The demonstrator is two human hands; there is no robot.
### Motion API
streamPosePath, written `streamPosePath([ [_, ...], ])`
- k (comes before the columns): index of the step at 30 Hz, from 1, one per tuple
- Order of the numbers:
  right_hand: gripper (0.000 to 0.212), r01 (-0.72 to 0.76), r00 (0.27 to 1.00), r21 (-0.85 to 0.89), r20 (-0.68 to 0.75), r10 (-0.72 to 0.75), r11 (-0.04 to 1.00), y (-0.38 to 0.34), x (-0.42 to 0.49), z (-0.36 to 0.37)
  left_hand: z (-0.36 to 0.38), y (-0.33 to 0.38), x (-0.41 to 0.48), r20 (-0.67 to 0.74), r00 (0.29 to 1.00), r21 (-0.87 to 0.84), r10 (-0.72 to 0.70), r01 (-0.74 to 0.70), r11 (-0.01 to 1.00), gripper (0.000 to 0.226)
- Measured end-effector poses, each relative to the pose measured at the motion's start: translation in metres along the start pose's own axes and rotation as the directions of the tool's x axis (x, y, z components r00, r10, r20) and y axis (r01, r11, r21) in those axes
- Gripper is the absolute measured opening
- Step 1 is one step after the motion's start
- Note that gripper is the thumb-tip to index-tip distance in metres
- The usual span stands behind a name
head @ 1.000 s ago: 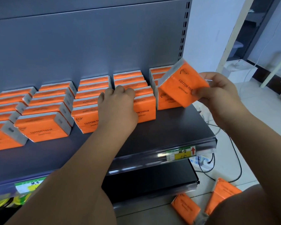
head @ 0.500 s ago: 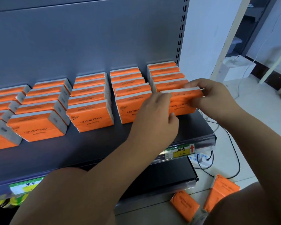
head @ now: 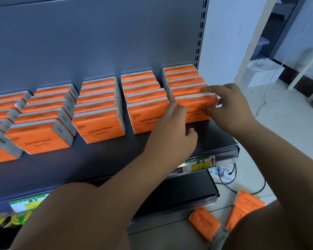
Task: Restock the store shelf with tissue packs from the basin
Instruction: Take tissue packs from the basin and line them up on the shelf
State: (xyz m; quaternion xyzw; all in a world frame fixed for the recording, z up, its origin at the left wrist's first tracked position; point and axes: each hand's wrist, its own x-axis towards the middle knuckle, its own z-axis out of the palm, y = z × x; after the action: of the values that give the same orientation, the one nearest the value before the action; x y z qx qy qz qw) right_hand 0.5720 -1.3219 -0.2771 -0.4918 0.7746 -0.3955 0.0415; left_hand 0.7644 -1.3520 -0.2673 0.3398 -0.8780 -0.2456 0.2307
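Tissue pack (head: pixel 193 102) stands at the right end of the shelf (head: pixel 101 159), long axis sideways; my right hand (head: pixel 231 105) pinches it, left hand (head: pixel 173 130) lies flat against it.

A shop: a metal shelf (head: pixel 101 159) carries rows of identical orange tissue packs (head: pixel 101 131), with price labels (head: pixel 199 164) clipped along its front edge.

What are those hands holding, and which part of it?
The right hand holds the front tissue pack of the rightmost row by its right end, fingers on top, thumb on the front. The left hand presses straight fingers against its left end.
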Motion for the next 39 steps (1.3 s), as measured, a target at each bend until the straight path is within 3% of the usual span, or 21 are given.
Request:
streamPosePath([
  [6,0.046,-0.018,0.999,-0.060,-0.041,0.015,0.998,-0.010,-0.004,0.006,0.002,-0.002,0.001,-0.008,0.999,-0.027,-0.047,0.047,0.999,0.057],
  [15,0.061,0.014,0.996,-0.194,-0.089,-0.032,0.981,-0.023,-0.013,0.014,0.008,-0.001,-0.001,-0.083,0.997,-0.020,0.007,-0.009,1.000,0.053],
  [18,0.054,0.081,0.988,-0.201,-0.110,-0.105,0.976,-0.031,-0.018,0.019,0.001,0.000,-0.004,-0.131,0.989,0.055,0.070,-0.063,0.997,0.056],
  [22,0.044,0.197,0.976,-0.183,-0.061,-0.211,0.963,-0.047,-0.029,0.030,-0.021,0.000,-0.015,-0.320,0.936,0.273,0.147,-0.058,0.960,0.049],
  [25,0.040,0.287,0.957,-0.144,-0.002,-0.290,0.947,-0.070,-0.043,0.037,-0.045,-0.008,-0.026,-0.399,0.907,0.349,0.131,0.018,0.937,0.052],
  [30,0.044,0.387,0.922,-0.050,0.018,-0.387,0.921,-0.117,-0.069,0.050,-0.094,-0.028,-0.064,-0.501,0.866,0.399,-0.013,0.245,0.884,0.052],
  [35,0.048,0.402,0.907,0.022,0.124,-0.402,0.915,-0.184,-0.102,0.069,-0.146,-0.059,-0.139,-0.514,0.838,0.360,-0.182,0.403,0.841,0.053],
  [39,0.046,0.540,0.815,0.048,0.219,-0.536,0.840,-0.259,-0.146,0.100,-0.185,-0.088,-0.223,-0.549,0.783,0.350,-0.292,0.533,0.771,0.048],
])
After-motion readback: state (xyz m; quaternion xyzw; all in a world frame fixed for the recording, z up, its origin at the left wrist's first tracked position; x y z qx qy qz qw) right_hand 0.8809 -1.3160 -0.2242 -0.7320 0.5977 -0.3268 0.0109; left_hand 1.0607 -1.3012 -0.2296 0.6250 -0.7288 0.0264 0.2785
